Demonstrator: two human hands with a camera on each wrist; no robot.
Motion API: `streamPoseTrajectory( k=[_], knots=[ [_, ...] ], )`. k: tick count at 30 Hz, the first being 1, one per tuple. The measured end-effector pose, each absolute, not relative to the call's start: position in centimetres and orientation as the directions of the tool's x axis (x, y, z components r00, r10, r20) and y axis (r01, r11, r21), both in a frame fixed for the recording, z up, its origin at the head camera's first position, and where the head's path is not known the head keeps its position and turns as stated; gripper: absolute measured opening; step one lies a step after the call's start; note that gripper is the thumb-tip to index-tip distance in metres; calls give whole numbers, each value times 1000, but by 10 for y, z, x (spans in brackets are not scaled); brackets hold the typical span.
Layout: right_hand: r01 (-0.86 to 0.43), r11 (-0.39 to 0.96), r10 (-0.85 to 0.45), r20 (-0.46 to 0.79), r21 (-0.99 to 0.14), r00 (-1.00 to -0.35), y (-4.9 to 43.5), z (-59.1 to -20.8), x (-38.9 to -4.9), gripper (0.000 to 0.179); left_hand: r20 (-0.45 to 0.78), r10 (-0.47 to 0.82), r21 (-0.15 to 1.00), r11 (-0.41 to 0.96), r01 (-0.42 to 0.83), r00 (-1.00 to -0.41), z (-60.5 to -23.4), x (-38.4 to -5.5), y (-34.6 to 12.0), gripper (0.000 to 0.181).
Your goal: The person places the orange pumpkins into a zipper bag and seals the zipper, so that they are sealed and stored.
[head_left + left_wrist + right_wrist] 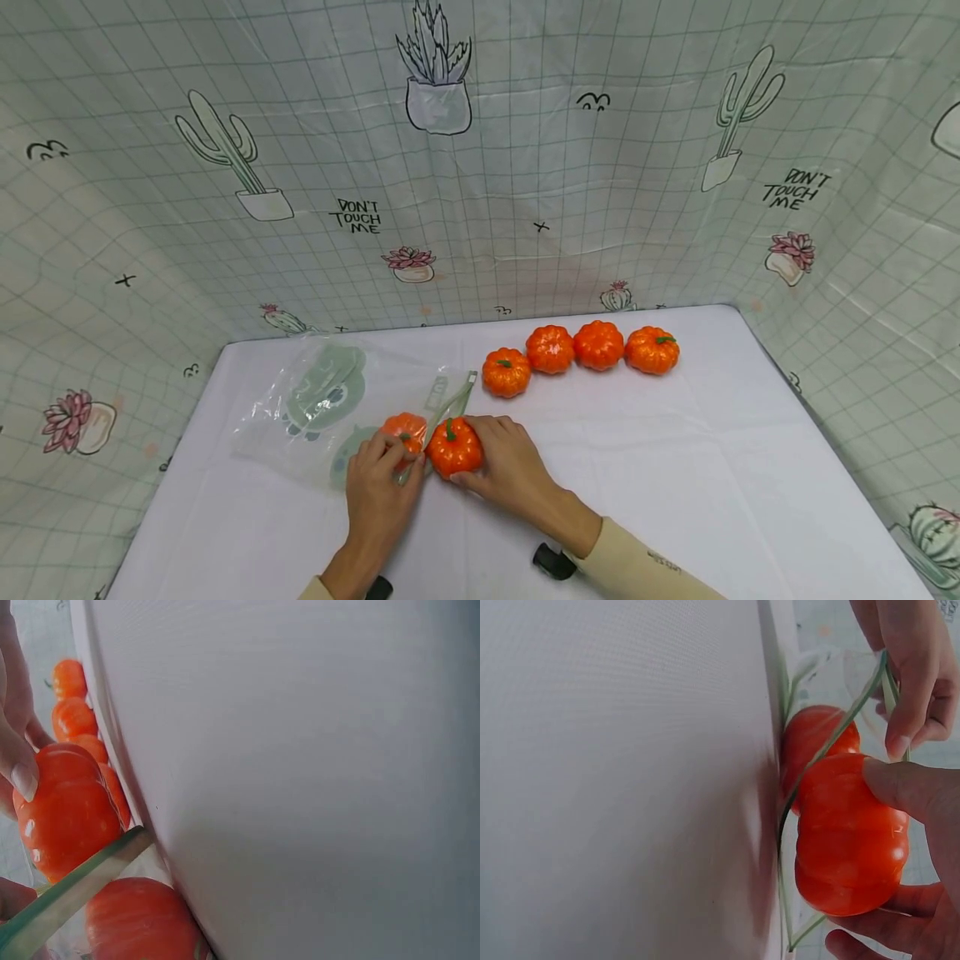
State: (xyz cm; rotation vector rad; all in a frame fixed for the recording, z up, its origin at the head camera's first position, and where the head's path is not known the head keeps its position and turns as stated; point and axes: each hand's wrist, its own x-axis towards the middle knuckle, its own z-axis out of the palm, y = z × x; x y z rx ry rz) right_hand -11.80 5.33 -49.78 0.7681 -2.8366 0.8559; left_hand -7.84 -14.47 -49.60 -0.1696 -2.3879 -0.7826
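My right hand (510,462) grips a small orange pumpkin (455,448) with a green stem, thumb on one side and fingers on the other. That pumpkin is right at the mouth of a clear zip bag (397,375) printed with pale green shapes. My left hand (382,483) pinches the bag's near edge, and the green zip strip (847,720) stands spread apart in the right wrist view. Inside the bag, just behind the opening, lies another orange pumpkin (403,427); the left fingers partly cover it.
Several more orange pumpkins (551,349) sit in a row near the back of the white table (637,467). Behind them rises a grid-patterned cloth (525,167) with cactus drawings, and it also hangs along both sides.
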Motion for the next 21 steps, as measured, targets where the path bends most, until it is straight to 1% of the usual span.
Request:
streamPoseTrajectory(
  k=[8, 16, 21],
  knots=[
    [-474, 715, -433, 206, -515, -877, 47, -497, -118, 75, 606, -55, 487, 815, 315, -794, -498, -78, -145, 27],
    [-460, 723, -431, 183, -516, -884, 37, -498, -120, 73, 597, -51, 496, 808, 319, -801, -497, -78, -144, 26],
    [-490, 717, -447, 212, -496, -869, 31, -501, -120, 72, 602, -47, 489, 810, 322, -797, -497, -78, -143, 26]
  ],
)
